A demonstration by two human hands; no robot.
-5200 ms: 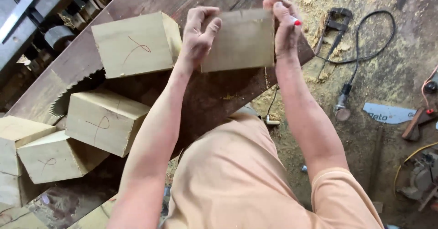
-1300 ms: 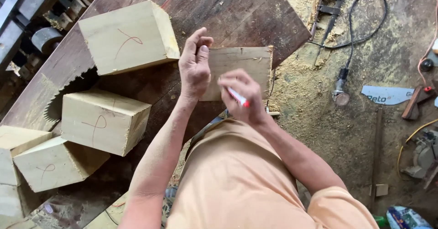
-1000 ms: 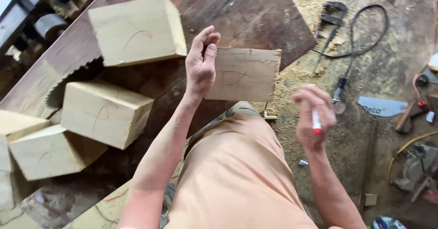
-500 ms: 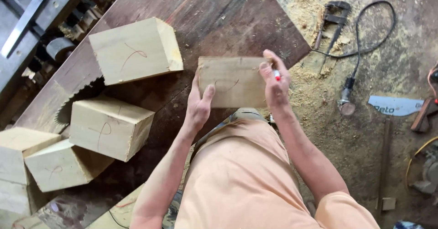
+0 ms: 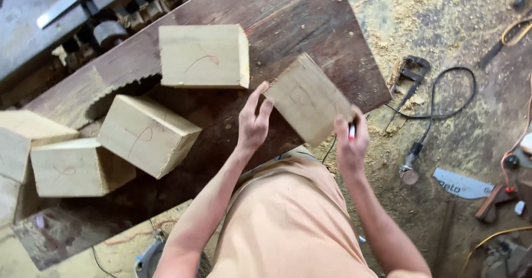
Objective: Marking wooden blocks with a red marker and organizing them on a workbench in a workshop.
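Wood block in hands: a pale wood block point(image 5: 309, 98) is being held up over the near edge of the dark table point(image 5: 310, 17), tilted so one corner is pointing up.
Left hand: the left hand point(image 5: 254, 124) is touching the block's left corner, with the fingers straight and close together.
Right hand: the right hand point(image 5: 352, 145) is gripping the block's lower right side, and its fingers are also closing around a red and white marker point(image 5: 351, 130).
Other blocks: one big wood block point(image 5: 204, 56) is lying on the table just left of the held one. Another block point(image 5: 147, 135) is sitting near a round saw blade point(image 5: 113, 92) that is sticking up out of the table. More blocks point(image 5: 66, 166) are lying at the far left.
Floor: sawdust is covering the floor point(image 5: 471, 128) on the right. A power tool with a black cord point(image 5: 413, 164) is lying there, well apart from the hands.
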